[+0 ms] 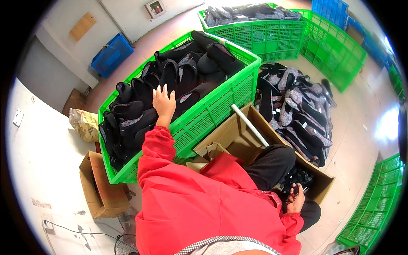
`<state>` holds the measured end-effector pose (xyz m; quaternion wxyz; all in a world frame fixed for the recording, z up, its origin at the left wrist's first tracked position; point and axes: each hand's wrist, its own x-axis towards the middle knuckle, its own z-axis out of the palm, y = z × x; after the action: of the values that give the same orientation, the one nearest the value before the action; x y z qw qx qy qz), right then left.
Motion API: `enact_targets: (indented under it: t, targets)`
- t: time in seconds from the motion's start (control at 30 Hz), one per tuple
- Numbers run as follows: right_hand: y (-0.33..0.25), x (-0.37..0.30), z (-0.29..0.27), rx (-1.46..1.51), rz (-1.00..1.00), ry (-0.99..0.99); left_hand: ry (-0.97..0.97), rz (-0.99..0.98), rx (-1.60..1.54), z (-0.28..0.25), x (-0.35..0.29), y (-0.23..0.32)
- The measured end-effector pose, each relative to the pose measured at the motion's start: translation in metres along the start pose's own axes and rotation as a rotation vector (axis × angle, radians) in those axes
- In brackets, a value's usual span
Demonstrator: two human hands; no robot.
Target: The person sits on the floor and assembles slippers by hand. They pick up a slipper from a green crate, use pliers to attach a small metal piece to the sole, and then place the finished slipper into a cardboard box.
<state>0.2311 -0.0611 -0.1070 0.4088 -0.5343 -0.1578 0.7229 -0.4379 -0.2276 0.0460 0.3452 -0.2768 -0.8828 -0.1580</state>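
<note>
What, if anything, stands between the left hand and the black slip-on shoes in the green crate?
Nothing visible. The left hand is inside the near rim of the green crate, directly over the black slip-on shoes; contact is unclear.

Footwear workshop or storeroom: black shoes (168, 75) fill a green crate (216, 107), a shoe heap (304, 108) lies on the tiled floor (352, 131), and what appear to be blue bins (329, 12) stand beyond, near the glare.

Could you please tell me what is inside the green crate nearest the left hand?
Black shoes fill the green crate, with the left hand over them; whatever lies beneath the top ones is covered.
</note>
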Motion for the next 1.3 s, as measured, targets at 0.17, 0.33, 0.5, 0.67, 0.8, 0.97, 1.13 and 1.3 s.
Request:
enact_targets:
  t: [0.17,0.33,0.5,0.67,0.8,0.97,1.13,1.3]
  targets:
    - [-0.020,-0.023,0.018,-0.102,0.070,0.139,-0.162,0.193,0.232,0.010,0.022,0.026]
    - [-0.026,-0.021,-0.007,0.003,-0.024,0.118,-0.636,-0.008,0.478,0.058,-0.005,0.004]
    - [-0.018,-0.018,-0.030,0.069,-0.029,0.207,-0.790,-0.073,0.494,0.087,0.006,0.002]
    - [-0.023,-0.020,-0.017,0.075,-0.031,0.166,-0.697,-0.049,0.535,0.091,0.006,-0.013]
    - [-0.036,-0.020,-0.037,0.081,-0.177,0.184,-0.600,-0.044,0.424,0.048,0.008,0.024]
    - [-0.077,-0.042,-0.073,0.085,-0.414,0.333,-0.039,0.388,0.274,0.001,0.004,0.119]
    - [-0.086,-0.052,-0.107,0.079,-0.706,0.522,-0.161,0.801,-0.213,-0.007,-0.034,0.265]
    - [-0.053,-0.041,-0.118,0.010,-0.781,0.645,-0.494,1.122,-0.509,0.024,-0.119,0.421]
